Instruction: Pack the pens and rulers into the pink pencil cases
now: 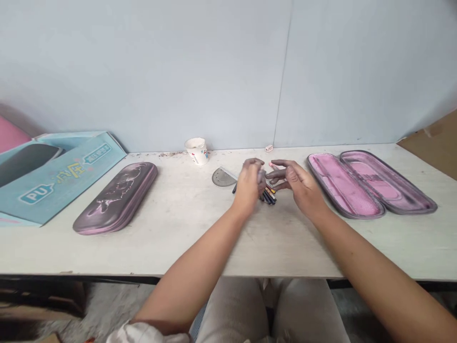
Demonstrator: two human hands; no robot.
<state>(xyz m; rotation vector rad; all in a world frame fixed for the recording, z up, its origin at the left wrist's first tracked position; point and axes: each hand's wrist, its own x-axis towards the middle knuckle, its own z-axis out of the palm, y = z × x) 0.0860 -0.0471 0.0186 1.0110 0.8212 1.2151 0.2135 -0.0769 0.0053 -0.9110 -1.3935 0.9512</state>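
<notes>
My left hand point(251, 185) is over a loose bunch of pens and pencils point(268, 196) near the middle of the table. Its fingers are bent and blurred, so whether anything is in them is unclear. From the other side, my right hand point(300, 186) points its outstretched, parted fingers at the same bunch and appears to hold nothing. Left of my left hand lies a grey half-round protractor point(223, 177), and a clear ruler-like strip runs from it under that hand. A small pink-tipped thing point(271, 165) shows behind the fingers.
An open pink-lined pencil case point(360, 194) lies at right, a closed dark one point(116, 197) at left. A blue box marked PU point(59, 190) is far left. A paper cup point(197, 151) and a small eraser-like block point(269, 148) stand by the wall. Cardboard point(433, 147) is far right.
</notes>
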